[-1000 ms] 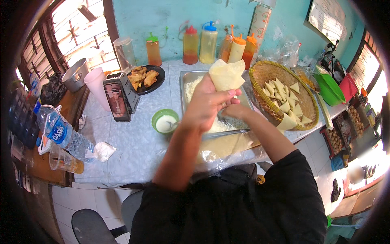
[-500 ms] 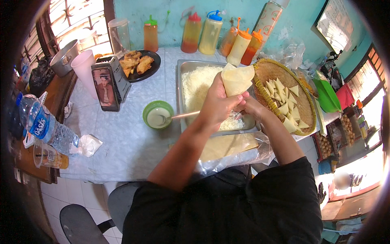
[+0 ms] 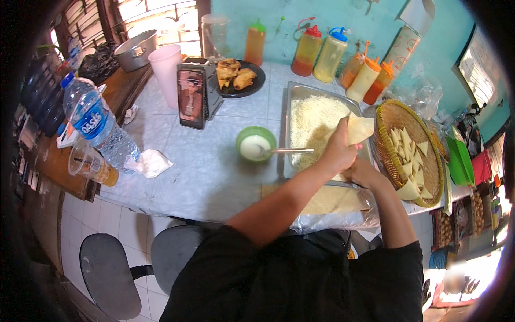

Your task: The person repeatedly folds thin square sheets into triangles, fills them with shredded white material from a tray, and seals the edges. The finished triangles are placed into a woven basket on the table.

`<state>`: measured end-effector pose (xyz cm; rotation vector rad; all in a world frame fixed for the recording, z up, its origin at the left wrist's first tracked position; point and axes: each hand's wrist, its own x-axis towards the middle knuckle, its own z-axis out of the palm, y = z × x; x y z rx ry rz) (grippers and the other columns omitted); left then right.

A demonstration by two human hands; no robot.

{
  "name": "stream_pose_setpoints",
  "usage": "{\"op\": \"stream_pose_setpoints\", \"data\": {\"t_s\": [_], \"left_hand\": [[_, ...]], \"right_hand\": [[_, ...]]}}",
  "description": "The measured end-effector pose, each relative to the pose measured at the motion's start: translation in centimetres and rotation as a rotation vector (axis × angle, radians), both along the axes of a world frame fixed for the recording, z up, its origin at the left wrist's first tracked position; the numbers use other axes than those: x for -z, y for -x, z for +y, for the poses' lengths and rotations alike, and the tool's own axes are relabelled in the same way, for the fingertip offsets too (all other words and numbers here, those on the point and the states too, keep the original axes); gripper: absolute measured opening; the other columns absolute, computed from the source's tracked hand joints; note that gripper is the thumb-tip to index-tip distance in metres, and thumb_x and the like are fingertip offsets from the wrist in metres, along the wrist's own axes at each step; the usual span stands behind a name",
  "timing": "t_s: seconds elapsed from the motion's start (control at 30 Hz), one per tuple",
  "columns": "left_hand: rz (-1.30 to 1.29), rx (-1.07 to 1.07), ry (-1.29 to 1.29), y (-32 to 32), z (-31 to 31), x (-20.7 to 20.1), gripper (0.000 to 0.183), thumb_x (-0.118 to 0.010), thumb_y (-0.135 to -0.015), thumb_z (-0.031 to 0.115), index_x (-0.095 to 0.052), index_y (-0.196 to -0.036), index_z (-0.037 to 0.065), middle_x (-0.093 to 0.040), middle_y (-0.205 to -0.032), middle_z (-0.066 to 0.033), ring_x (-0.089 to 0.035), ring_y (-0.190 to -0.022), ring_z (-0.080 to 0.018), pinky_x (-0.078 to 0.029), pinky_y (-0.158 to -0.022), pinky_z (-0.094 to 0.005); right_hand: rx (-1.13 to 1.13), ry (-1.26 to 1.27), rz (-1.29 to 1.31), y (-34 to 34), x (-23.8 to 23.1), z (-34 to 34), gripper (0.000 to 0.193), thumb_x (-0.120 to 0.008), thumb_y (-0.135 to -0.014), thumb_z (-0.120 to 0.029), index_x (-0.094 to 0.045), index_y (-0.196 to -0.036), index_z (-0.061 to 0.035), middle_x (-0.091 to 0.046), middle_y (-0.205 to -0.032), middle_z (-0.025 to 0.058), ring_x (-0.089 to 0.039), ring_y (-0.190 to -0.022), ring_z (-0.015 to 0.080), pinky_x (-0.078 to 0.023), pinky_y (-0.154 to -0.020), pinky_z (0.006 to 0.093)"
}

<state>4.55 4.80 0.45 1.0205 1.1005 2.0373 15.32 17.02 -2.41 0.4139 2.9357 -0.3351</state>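
Note:
My left hand (image 3: 341, 147) is closed around a pale pastry wrapper (image 3: 361, 130) rolled into a cone, held above the right part of a metal tray (image 3: 287, 129). Shredded whitish filling (image 3: 316, 115) covers much of the tray. Lower down, at the tray's near right, is my right hand (image 3: 363, 172) with its fingers curled; my left hand hides the fingertips. A green bowl (image 3: 241, 140) of white paste, with a spoon (image 3: 292, 151) resting in it, stands left of the tray. Flat wrappers (image 3: 316, 201) lie in plastic along the near table edge.
Folded pastry triangles (image 3: 410, 153) lie in a woven basket (image 3: 389, 110) at the right. A phone (image 3: 191, 96), pink cup (image 3: 166, 75) and black plate (image 3: 258, 81) of fried food stand behind the bowl. Several sauce bottles (image 3: 330, 55) line the wall. A water bottle (image 3: 99, 126) stands at the left.
The view has swung left, so the table appears farther right. My right hand has come away from the cone and down toward the filling. The cone now tips to the right in my left hand.

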Motion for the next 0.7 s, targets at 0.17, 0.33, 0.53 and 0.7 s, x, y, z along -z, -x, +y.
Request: {"op": "stream_pose_setpoints", "data": {"t_s": [0.17,0.33,0.53,0.7], "left_hand": [[0.325,-0.355,0.175,-0.2,1.1,2.3,0.064,-0.053,-0.074,-0.009,-0.031,-0.133,0.004,-0.053,-0.111,-0.0168,-0.056,-0.095,-0.0255,-0.048,-0.076,-0.0328],[0.19,-0.231,0.186,0.4,1.6,2.8,0.062,-0.055,-0.072,-0.008,-0.033,-0.13,0.003,-0.053,-0.111,-0.0206,-0.055,-0.098,-0.0323,-0.046,-0.081,-0.0368],[0.094,-0.151,0.233,1.2,0.9,2.1,0.06,-0.058,-0.071,-0.007,-0.035,-0.126,0.002,-0.054,-0.111,-0.0214,-0.055,-0.102,-0.0318,-0.044,-0.085,-0.0364],[0.306,-0.408,0.207,0.4,0.1,1.1,0.057,-0.055,-0.07,-0.01,-0.039,-0.124,0.002,-0.053,-0.112,-0.0156,-0.055,-0.102,-0.0239,-0.046,-0.082,-0.0309]], "right_hand": [[0.344,0.401,-0.107,0.4,-2.5,-3.0,0.026,-0.062,-0.073,-0.012,-0.059,-0.095,0.002,-0.063,-0.088,0.0127,-0.055,-0.078,0.02,-0.043,-0.072,0.0335],[0.206,0.342,-0.058,0.1,-2.3,-2.2,0.021,-0.059,-0.072,-0.005,-0.06,-0.092,0.0019,-0.058,-0.077,0.0047,-0.052,-0.07,0.0155,-0.042,-0.065,0.0309],[0.344,0.652,0.069,0.1,-3.0,-2.4,0.018,-0.057,-0.069,0.003,-0.062,-0.085,0.0001,-0.057,-0.075,0.002,-0.05,-0.064,0.0105,-0.041,-0.058,0.025],[0.48,0.769,0.203,-0.1,-5.2,0.4,0.023,-0.048,-0.068,0.003,-0.065,-0.082,-0.0029,-0.056,-0.065,0.0033,-0.05,-0.056,0.0104,-0.042,-0.052,0.0248]]}}
